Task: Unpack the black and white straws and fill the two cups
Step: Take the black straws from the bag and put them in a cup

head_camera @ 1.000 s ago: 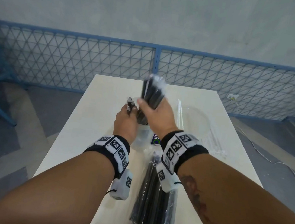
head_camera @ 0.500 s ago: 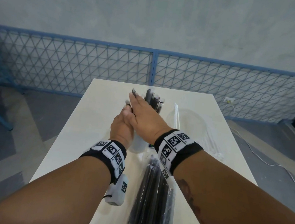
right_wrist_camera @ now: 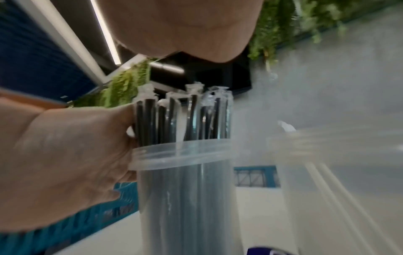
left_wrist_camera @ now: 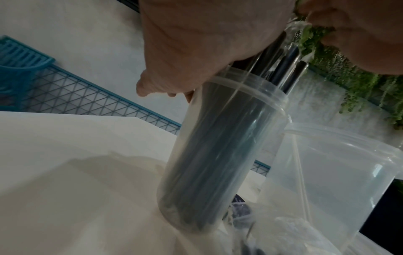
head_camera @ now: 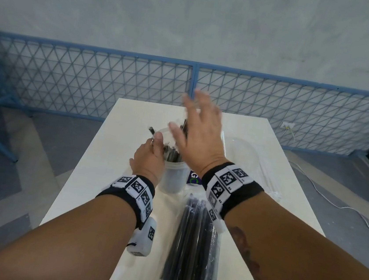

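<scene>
A translucent cup [head_camera: 172,180] stands mid-table, packed with wrapped black straws [head_camera: 172,154]. My left hand [head_camera: 155,143] grips this cup at its rim, thumb against the straws; in the right wrist view the left hand [right_wrist_camera: 65,163] holds the cup [right_wrist_camera: 185,198] under the black straws' tops [right_wrist_camera: 185,120]. My right hand [head_camera: 195,118] hovers above the straws, fingers spread and empty. To the right stands a second, wider clear cup [head_camera: 239,150] holding a white straw [head_camera: 224,144]. The left wrist view shows both the straw-filled cup [left_wrist_camera: 218,155] and the wide cup [left_wrist_camera: 327,172].
A plastic pack of black straws [head_camera: 194,244] lies on the white table [head_camera: 108,154] near its front edge. White straws in a clear wrapper [head_camera: 268,179] lie at the right edge. A blue mesh fence [head_camera: 93,83] runs behind the table.
My right hand lowered a bundle of black straws into the cup, pressed flat on their tops, then let go and lifted away open. My left hand stayed at the cup.
</scene>
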A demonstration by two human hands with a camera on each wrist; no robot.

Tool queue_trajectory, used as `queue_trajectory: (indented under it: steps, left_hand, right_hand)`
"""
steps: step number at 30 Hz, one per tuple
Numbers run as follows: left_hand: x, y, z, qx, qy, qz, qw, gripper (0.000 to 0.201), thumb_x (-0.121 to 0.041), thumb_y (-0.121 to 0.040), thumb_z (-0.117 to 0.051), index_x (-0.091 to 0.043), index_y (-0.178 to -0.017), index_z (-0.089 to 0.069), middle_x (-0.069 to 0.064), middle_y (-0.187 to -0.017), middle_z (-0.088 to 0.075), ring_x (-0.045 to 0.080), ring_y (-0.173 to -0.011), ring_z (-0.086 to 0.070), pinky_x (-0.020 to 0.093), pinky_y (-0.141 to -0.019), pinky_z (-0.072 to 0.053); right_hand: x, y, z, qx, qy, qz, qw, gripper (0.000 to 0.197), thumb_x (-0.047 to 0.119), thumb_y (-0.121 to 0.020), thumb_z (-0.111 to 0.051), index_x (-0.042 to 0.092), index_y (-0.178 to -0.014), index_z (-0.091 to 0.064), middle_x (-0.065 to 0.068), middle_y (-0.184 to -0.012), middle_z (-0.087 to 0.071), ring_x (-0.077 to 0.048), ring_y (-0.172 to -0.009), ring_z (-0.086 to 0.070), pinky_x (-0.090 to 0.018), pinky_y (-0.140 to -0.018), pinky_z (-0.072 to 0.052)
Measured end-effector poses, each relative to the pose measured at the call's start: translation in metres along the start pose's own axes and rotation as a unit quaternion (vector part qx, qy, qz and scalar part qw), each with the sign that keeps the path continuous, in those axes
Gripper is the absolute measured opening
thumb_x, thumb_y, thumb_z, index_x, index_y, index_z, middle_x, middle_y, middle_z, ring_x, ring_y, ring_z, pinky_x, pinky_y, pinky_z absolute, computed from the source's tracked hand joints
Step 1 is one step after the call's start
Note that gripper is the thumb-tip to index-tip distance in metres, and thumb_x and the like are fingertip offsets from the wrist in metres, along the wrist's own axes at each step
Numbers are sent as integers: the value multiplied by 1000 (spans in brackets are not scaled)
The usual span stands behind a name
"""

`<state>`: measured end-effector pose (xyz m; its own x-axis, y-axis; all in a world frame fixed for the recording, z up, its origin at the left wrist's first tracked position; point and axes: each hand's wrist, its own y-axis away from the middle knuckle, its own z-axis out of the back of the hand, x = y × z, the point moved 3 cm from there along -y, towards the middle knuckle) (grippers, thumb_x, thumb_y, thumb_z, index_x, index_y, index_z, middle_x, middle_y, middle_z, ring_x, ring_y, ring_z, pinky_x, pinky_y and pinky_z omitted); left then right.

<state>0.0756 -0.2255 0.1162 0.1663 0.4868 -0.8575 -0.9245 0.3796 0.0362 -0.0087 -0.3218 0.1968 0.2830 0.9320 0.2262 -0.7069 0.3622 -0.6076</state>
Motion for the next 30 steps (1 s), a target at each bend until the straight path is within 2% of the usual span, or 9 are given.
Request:
queue_trajectory:
  steps: [2, 4, 7, 13, 19, 22, 25, 27, 30]
  left_hand:
    - [2, -2, -3, -6, -3, -21, 1000, 88, -76, -90, -5, -16, -121, -62, 13, -121, -66, 38, -122, -53, 59, -111, -31]
    - [1, -2, -6, 0, 2, -46, 999, 105, -83, -77, 0, -10, -121, -61, 15, -122, -64, 39, -124, -51, 58, -109, -33]
    - [-3, 5, -10, 6, 8, -107, 994, 107, -82, -75, -13, -7, -147, -37, 13, -151, -45, 33, -146, -32, 56, -123, -11]
    - [-14, 11, 3, 66, -46, -225, 971, 140, -89, -61, -59, -15, -158, 10, 2, -155, -44, 22, -149, -32, 49, -126, 5]
    - [-24, 0, 12, 34, -8, -139, 990, 136, -46, -63, -91, -23, -159, 4, 9, -131, -53, 39, -145, -26, 54, -122, -23]
    - [-31, -8, 12, 3, -36, -160, 986, 84, -51, -85, -69, -15, -151, -32, -1, -99, -54, 31, -124, -50, 51, -119, -25]
    - [-32, -16, 7, 19, -103, -159, 982, 76, -69, -77, -29, -17, -126, -56, -3, -94, -65, 31, -111, -61, 53, -119, -18]
    - [-22, -26, 4, 15, -98, -126, 987, 73, -65, -81, -39, -15, -132, -50, 3, -106, -67, 33, -118, -58, 55, -120, -18]
    - [-12, -22, 3, -6, 12, -101, 995, 108, -59, -78, -73, -16, -156, -13, 14, -147, -50, 37, -139, -41, 55, -118, -28]
  right_hand:
    - [-18, 1, 1, -25, -124, -135, 983, 71, 52, -99, -36, 13, -156, -18, -12, -163, -11, -24, -152, -7, -47, -123, -9]
    - [-26, 4, -11, 77, -261, -225, 936, 76, 50, -101, -37, 12, -157, -4, -8, -166, 1, -18, -152, 1, -43, -124, -8]
    - [-20, 10, -23, 175, -331, -201, 905, 76, 53, -100, -38, 19, -158, -2, -4, -165, -11, -16, -151, -14, -37, -122, -15]
    - [-12, 10, -20, 195, -440, -200, 853, 58, 37, -106, -35, 35, -157, -9, 3, -158, -32, -7, -138, -33, -25, -110, -23]
    - [-16, -3, -11, 168, -429, -223, 859, 46, 26, -106, -35, 23, -152, -34, 24, -116, -56, 14, -102, -44, -10, -93, -28]
    - [-10, -5, -10, 153, -438, -199, 863, 47, 20, -106, -36, 22, -153, -30, -1, -126, -55, -6, -115, -47, -4, -90, -34]
    - [-3, 0, -20, 238, -348, -111, 900, 54, 24, -107, -35, 25, -157, -15, -5, -160, -27, -15, -147, -22, -30, -120, -18]
    - [-6, 5, -24, 284, -287, -100, 909, 56, 31, -107, -32, 25, -158, -9, -3, -165, -14, -15, -152, -6, -37, -124, -7]
    - [-14, 5, -16, 172, -298, -116, 932, 57, 36, -106, -32, 25, -157, -9, -2, -165, -15, -15, -152, -6, -36, -123, -6]
